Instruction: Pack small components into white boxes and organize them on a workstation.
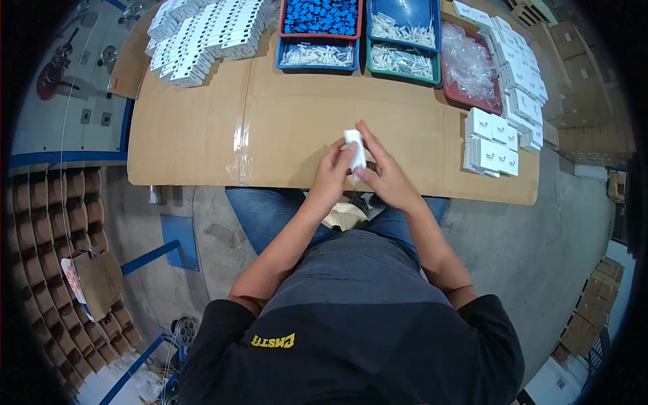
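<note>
A small white box stands upright between my two hands, above the near part of the cardboard-covered table. My left hand grips it from the left, thumb across its front. From the other side, my right hand closes on it, with the thumb at its lower end and the fingers along its right edge. Slight blur hides the details of the box.
Stacked white boxes fill the far left. Trays at the back hold blue pieces and white slender parts. A red tray carries clear plastic bags. More white boxes stand at the right edge.
</note>
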Tool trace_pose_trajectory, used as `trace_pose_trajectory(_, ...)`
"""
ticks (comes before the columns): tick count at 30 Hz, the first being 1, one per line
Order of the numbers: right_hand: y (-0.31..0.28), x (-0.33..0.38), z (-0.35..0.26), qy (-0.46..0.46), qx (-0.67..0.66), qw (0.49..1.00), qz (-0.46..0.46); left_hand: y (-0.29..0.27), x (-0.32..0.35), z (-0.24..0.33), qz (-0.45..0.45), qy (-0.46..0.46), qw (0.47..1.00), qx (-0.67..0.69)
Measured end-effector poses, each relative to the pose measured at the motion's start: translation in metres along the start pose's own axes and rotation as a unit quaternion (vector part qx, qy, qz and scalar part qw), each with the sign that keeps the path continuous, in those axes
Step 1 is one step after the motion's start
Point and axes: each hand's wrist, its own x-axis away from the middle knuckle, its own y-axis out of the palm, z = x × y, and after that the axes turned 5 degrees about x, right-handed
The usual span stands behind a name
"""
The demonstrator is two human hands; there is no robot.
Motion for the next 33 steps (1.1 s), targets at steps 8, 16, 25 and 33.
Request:
trace_pose_trajectory(8, -0.008, -0.003, 0.001, -0.148, 0.265, 0.952, -0.039, 0.004, 0.012, 0.026, 0.017, -0.133, 0.982, 0.135)
trace_pose_trajectory(16, 0.007, -0.01, 0.007, -0.221, 0.198, 0.954, 0.04, 0.018, 0.023, 0.023, -0.023, -0.096, 0.98, 0.175)
trace_pose_trajectory(25, 0.015, -0.005, 0.034, -0.28, 0.242, 0.926, 0.076, 0.015, 0.021, 0.003, 0.003, -0.082, 0.976, 0.201)
trace_pose_trajectory(33, 0.009, -0.007, 0.005, -0.207, 0.204, 0.956, 0.047, 0.024, 0.021, 0.013, 0.086, -0.03, 0.992, 0.087)
